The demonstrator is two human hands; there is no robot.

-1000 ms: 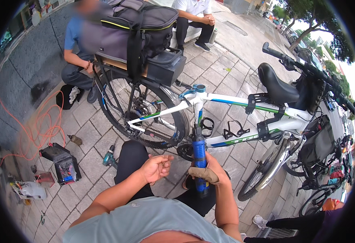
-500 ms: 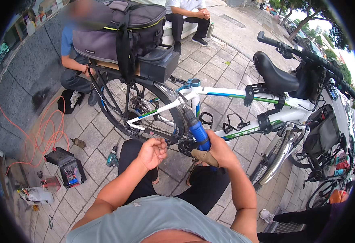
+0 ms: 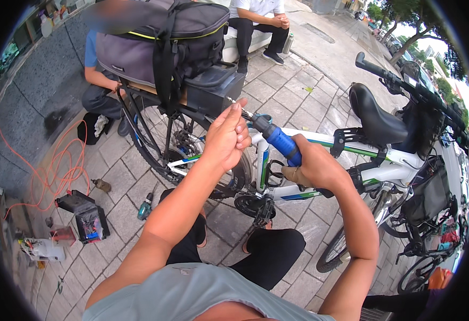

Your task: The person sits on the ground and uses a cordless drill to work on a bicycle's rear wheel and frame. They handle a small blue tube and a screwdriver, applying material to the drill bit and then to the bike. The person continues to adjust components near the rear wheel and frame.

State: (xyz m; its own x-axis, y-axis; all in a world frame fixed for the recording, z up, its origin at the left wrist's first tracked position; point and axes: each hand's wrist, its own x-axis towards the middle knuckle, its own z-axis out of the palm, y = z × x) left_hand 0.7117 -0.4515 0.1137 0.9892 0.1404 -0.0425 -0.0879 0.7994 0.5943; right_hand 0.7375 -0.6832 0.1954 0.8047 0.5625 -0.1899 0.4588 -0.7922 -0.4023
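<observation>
My right hand [image 3: 320, 170] grips a blue and black cordless drill [image 3: 283, 144] with a tan patch at its grip. The drill tilts up and left, its chuck toward the black box [image 3: 213, 92] on the bicycle's rear rack. In front of the chuck, my left hand [image 3: 226, 136] is closed, thumb and fingers pinching a small metal piece [image 3: 231, 99] in line with the drill. Whether this is a screw or the bit is too small to tell. Behind both hands stands a white bicycle [image 3: 312, 138] with green and blue stripes.
A large grey and black bag [image 3: 154, 56] sits strapped on the rear rack. Beside it crouches a person in blue [image 3: 100, 80]; another sits behind [image 3: 256, 24]. On the paving lie a green and black drill [image 3: 145, 207], an open toolbox [image 3: 91, 222] and an orange cord [image 3: 39, 184].
Both my hands have risen toward the black box. The drill has come up and tilted further left, and my left hand has closed in front of its chuck.
</observation>
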